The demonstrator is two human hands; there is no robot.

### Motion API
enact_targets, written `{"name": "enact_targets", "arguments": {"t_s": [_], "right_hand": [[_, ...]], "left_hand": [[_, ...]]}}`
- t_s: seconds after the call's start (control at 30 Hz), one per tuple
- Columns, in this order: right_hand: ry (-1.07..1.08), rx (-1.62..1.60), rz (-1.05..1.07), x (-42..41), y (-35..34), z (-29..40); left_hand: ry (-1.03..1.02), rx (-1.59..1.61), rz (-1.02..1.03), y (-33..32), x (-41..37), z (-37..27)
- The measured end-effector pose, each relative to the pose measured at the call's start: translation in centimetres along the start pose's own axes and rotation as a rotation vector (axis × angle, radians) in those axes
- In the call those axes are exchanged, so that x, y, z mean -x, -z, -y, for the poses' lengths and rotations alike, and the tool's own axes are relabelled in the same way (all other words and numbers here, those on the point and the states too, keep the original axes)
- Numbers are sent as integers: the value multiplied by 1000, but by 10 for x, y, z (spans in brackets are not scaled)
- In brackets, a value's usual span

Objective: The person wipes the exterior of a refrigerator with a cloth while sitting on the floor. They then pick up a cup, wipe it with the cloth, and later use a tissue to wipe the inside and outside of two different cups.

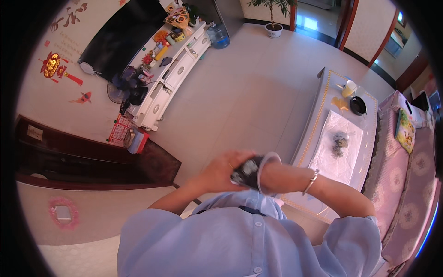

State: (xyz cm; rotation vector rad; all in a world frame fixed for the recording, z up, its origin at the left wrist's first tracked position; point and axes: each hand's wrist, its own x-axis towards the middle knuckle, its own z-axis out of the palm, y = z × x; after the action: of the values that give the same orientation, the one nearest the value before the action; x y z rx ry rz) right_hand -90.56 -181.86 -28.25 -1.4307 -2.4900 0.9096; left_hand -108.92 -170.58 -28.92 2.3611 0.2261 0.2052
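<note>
In the head view, my left hand [218,173] grips a dark paper or plastic tub [251,169] with a pale pattern and a whitish rim, held tilted in front of my waist. My right hand [273,175], with a bracelet at the wrist, reaches in through the tub's open mouth. Its fingers are hidden inside, so what they hold cannot be told. To the right, a white sheet [320,155] lies on the coffee table [313,116]. On that sheet rests a clear plastic bag [340,143] with dark greenish contents.
A black ashtray [357,105] and a yellowish paper cup [349,89] stand at the table's far end. A pink sofa [387,145] runs along the right. At left are a white TV cabinet [180,71], a fan [119,90] and a dark wooden door [86,162].
</note>
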Motion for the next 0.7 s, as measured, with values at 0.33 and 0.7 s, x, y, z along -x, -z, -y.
{"name": "enact_targets", "arguments": {"t_s": [0.33,0.7], "right_hand": [[209,-496,-100,-2,-160,-45],[189,-539,-279,30,-179,-43]], "left_hand": [[-8,237,269,-59,14,2],[207,491,536,-78,2,4]]}}
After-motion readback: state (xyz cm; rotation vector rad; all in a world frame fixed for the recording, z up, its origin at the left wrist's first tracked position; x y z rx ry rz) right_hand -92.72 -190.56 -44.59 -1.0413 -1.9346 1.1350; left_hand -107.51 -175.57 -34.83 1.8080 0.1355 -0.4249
